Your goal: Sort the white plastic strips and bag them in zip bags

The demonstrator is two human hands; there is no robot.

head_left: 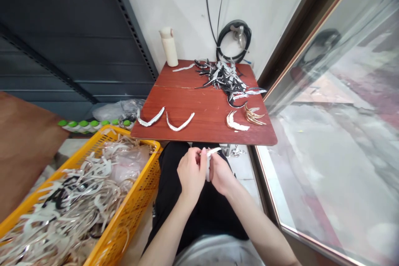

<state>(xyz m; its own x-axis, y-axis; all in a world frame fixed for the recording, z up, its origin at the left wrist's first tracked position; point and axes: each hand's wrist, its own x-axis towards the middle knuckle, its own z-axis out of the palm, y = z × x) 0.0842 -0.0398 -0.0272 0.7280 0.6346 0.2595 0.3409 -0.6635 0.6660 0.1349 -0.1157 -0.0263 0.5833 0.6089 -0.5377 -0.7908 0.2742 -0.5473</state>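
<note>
Above my lap, just off the front edge of the red-brown table (202, 135), my two hands come together. My left hand (192, 170) and my right hand (220, 172) are both closed on a thin white curved strip (213, 151), whose tip sticks out above the fingers. Part of it is hidden by my fingers. Two curved whitish strips, one at the left (151, 118) and another beside it (180, 124), lie on the table. Toward its right side are white-and-gold curved pieces (237, 124) and several gold-edged ones (254, 115).
A heap of black and white strips (222, 77) lies at the table's back, near a cream bottle (169, 48) and a coiled black hose (220, 45). At left stands a yellow crate (124, 212) full of similar strips. A glass door (327, 153) borders the right.
</note>
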